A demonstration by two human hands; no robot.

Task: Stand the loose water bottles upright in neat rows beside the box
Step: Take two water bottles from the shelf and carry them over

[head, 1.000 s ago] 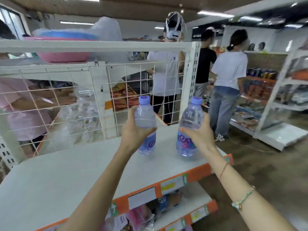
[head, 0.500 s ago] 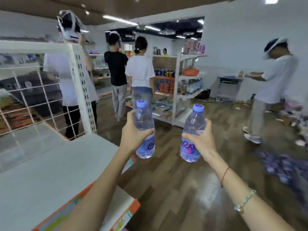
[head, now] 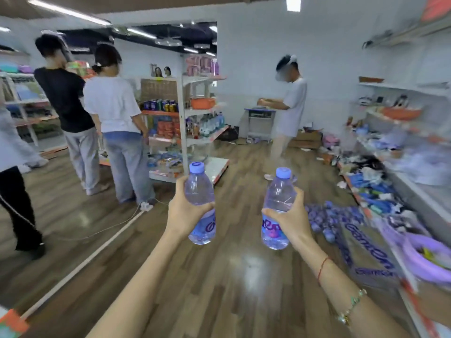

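Our left hand and right hand each wrap fingers around an upright water bottle, the other bottle alike, carried above the wooden floor, where hurrying toward the blurred standing bottles could topple them.

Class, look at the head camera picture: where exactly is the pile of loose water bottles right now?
The loose water bottles lie on the wooden floor at right, just beyond the right hand, beside the purple-printed box.
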